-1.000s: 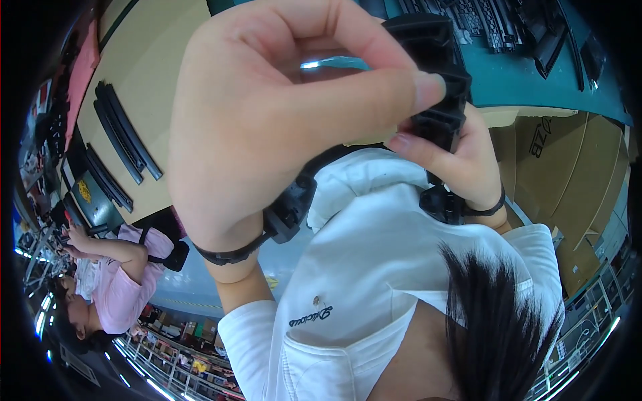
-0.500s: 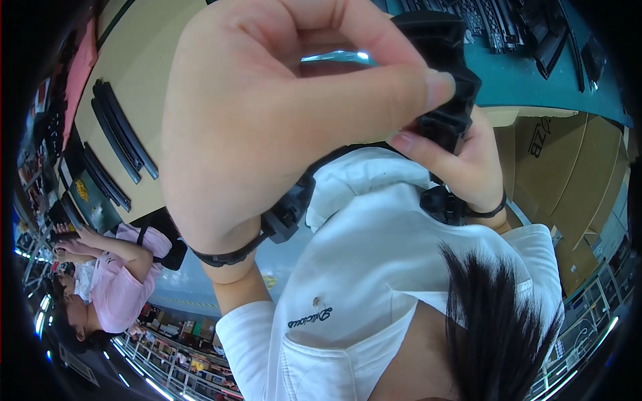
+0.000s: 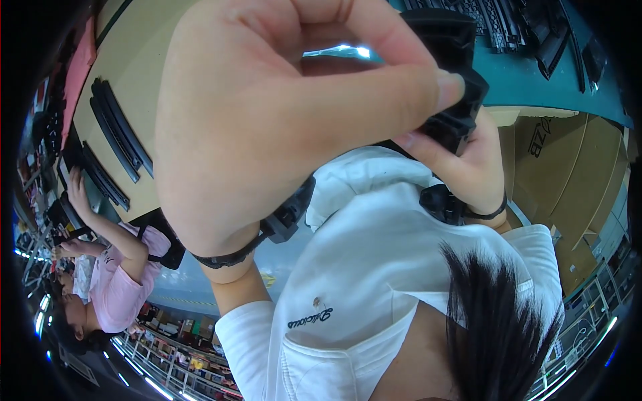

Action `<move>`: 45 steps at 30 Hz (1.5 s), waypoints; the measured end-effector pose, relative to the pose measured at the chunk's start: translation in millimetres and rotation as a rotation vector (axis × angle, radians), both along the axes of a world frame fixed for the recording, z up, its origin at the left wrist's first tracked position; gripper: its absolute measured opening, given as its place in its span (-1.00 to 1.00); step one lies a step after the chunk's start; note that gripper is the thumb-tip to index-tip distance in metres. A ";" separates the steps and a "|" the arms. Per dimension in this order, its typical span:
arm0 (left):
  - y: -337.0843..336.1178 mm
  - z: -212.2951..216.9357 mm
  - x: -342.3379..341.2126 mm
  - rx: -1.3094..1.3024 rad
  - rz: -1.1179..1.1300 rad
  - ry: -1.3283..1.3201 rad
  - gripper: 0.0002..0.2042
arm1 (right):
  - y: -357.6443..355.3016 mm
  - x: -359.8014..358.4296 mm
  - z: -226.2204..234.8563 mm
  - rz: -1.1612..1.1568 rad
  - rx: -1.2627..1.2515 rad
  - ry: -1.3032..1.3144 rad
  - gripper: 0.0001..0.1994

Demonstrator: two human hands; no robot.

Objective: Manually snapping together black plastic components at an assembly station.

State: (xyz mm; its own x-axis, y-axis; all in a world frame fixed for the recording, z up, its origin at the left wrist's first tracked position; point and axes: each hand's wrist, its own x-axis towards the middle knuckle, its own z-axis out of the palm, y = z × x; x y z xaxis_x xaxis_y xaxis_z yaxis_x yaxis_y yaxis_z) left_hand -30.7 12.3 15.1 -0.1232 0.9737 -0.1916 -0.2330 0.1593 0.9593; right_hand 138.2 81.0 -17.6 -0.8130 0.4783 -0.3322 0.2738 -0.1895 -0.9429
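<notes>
Close in front of me, a black moulded plastic part (image 3: 449,45) is held between both hands. My left hand (image 3: 274,127) is closed, its thumb and bent fingers pinching the part's left side. Lower down, my right hand (image 3: 465,167) grips the part from below and the right, its thumb against the lower end. My left hand hides much of the part's near side, so its full shape cannot be made out. Each wrist wears a black strap with a small black device.
Long black curved strips (image 3: 120,130) lie on the tan surface at left. More black plastic parts (image 3: 498,23) rest on the green table (image 3: 528,73) at far right. A cardboard box (image 3: 568,174) stands at right. A co-worker in a pink shirt (image 3: 127,287) is at lower left.
The black part and my left thumb have shifted slightly to the right. My right hand has barely moved. The co-worker's hand at left has reached up toward the strips on the table.
</notes>
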 end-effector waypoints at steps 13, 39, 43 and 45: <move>-8.7 -2.0 4.1 -0.017 0.058 -0.085 -0.91 | 0.5 -1.3 -7.5 -0.037 0.065 0.178 -0.75; -40.0 -108.2 57.2 -0.021 0.617 0.994 -0.87 | 18.8 9.2 -37.3 -0.155 -0.128 0.125 -0.85; -38.2 -116.6 64.4 -0.011 0.568 1.191 -0.84 | 20.2 9.9 -38.2 -0.164 -0.127 0.123 -0.85; -35.9 -119.0 65.2 -0.034 0.553 1.209 -0.86 | 21.5 11.7 -41.2 -0.170 -0.136 0.124 -0.85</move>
